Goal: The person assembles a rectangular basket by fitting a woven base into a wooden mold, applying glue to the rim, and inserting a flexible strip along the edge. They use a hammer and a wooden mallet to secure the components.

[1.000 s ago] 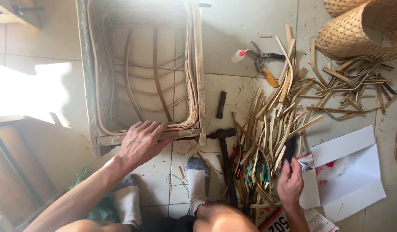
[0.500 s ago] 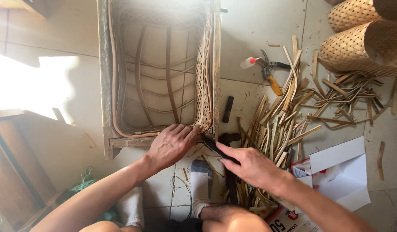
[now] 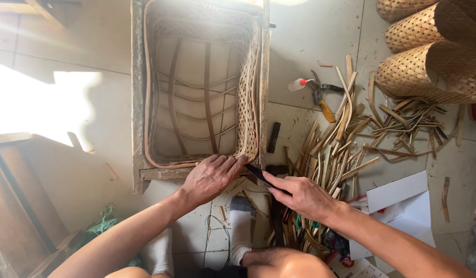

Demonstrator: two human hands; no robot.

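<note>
Now left hand [image 3: 209, 177] is pressing flat on basket rim [image 3: 197, 163], fingers spread; right hand [image 3: 302, 195] is gripping dark blade [image 3: 264, 176] w/ tip at rim.

left hand [image 3: 211, 177] lay palm down, fingers spread and pointing up-right, forearm extended from lower left. right hand [image 3: 302, 196] reached in from lower right, fingers apparently pinched closed, the two hands' fingertips near each other.
</note>
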